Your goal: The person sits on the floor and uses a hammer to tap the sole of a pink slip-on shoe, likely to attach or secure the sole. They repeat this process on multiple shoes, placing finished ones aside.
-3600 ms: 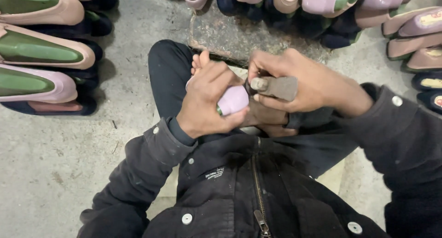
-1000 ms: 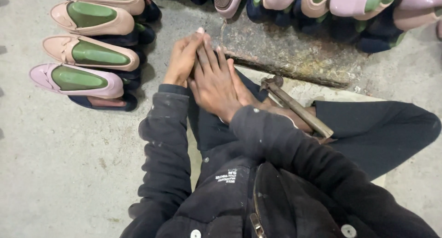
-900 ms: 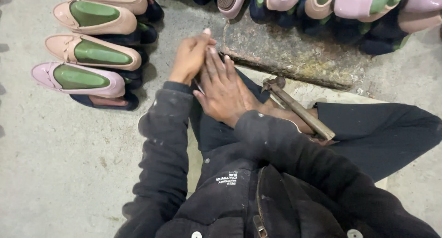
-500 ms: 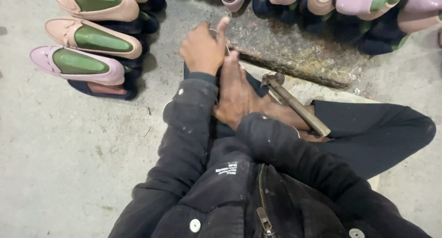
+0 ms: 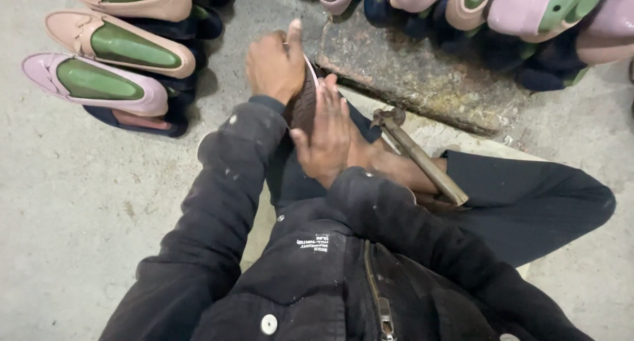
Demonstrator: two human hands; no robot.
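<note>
**Both hands pressed on a shoe sole, beside the stone slab**

Seen from the head camera: the person sits on the concrete floor (image 5: pixel 79 202) in a black jacket, with a rough, rust-stained stone slab (image 5: pixel 422 77) just ahead of the knees. Everything else sits around that slab. At its near left corner, a shoe turned upside down, its dark textured rubber sole (image 5: pixel 304 103) facing up, rests on the person's lap. The left hand (image 5: pixel 274 67) is closed over the far end of the shoe, thumb raised, apparently steadying it. The right hand (image 5: pixel 327 133) lies flat, fingers spread, pressing down on the sole, as if to seat it against the upper. The sole looks dark brown with a fine ribbed tread and a pale edge showing along one side.

A worn metal hammer with a wooden handle (image 5: pixel 416 153) lies just on the near side of the slab, across the leg, within easy reach. Left of the slab stand pink shoes on green lasts (image 5: pixel 105 83); more line its far edge (image 5: pixel 528 11).
</note>
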